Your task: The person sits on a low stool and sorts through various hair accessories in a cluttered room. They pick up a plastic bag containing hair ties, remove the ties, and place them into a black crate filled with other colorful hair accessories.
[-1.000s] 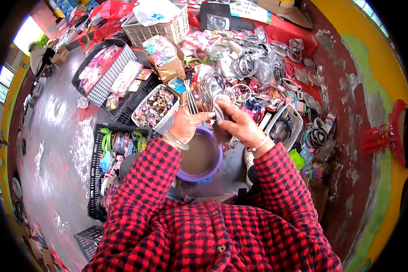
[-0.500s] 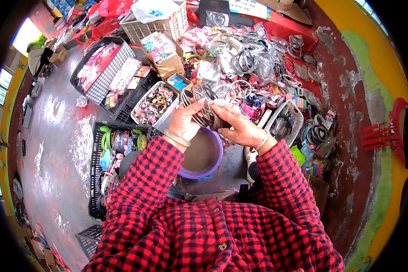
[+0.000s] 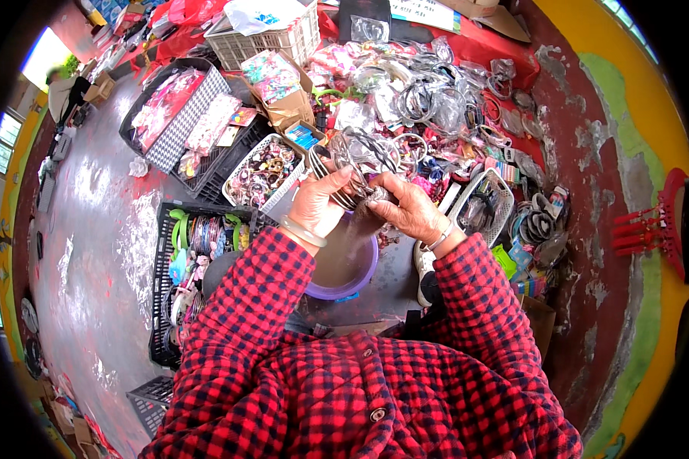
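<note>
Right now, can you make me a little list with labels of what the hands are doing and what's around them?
left hand: holds a bunch of thin hairbands
right hand: pinches the same bunch from the other side
below the hands: purple bowl
left side: white basket of small hair ties; black crate of coloured headbands
right side: white basket of dark headbands
sleeves: red and black checked

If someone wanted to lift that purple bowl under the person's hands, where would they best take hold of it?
Probably by the rim of the purple bowl, on its right side, coming down from above. The bowl sits upright and open, and that stretch of thin rim shows bare. The left hand and right hand hang over its far side with a bunch of hairbands, and a checked sleeve hides its left edge.
</note>
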Tool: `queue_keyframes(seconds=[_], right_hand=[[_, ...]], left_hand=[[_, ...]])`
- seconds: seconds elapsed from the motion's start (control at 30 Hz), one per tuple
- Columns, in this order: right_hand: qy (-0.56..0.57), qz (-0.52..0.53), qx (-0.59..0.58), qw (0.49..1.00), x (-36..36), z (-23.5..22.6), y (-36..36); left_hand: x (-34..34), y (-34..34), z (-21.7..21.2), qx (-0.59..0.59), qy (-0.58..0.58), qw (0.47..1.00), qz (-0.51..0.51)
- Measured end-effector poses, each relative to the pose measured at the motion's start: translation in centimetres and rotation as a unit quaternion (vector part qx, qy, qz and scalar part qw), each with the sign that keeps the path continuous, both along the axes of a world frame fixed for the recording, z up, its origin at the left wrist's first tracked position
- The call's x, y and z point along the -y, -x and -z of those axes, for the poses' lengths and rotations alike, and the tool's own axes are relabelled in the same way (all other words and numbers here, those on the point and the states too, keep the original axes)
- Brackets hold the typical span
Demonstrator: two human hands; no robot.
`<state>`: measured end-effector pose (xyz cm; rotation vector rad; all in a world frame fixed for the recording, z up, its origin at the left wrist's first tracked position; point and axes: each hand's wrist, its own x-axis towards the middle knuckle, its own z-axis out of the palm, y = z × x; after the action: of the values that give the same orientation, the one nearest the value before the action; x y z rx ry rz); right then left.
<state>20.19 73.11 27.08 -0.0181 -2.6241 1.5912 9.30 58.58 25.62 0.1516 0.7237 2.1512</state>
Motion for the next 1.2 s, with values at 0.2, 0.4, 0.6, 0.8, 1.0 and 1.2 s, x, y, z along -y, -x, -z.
queue_keyframes(seconds=[0.2,0.4,0.6,0.8,1.0,1.2], right_hand=[[-0.104,0.059,-0.075,0.99,1.0,0.8,0.1],[-0.161,0.052,-0.066,0.983,0.9,1.1,0.2],[-0.175,0.014,-0.106,0.979,1.2,0.7,0.1],[-0.154,-0.01,-0.102,0.983,1.6,-0.2,0.0],[-0.184,-0.009,-0.119,0.976,1.5,0.7,0.0],[-0.269,-0.037,-0.149,0.951,0.4,0.8,-0.7]], left_hand=[[0.0,-0.1,0.9,0.014,0.032,0.998,0.053],[-0.3,-0.8,-1.2,0.02,0.078,0.997,0.012],[0.6,1.6,0.2,0.029,0.008,0.999,0.032],[1.0,2.4,-0.8,0.074,-0.008,0.997,0.015],[1.7,3.1,0.2,0.025,-0.045,0.997,0.06],[1.7,2.3,-2.7,0.014,0.087,0.994,0.072]])
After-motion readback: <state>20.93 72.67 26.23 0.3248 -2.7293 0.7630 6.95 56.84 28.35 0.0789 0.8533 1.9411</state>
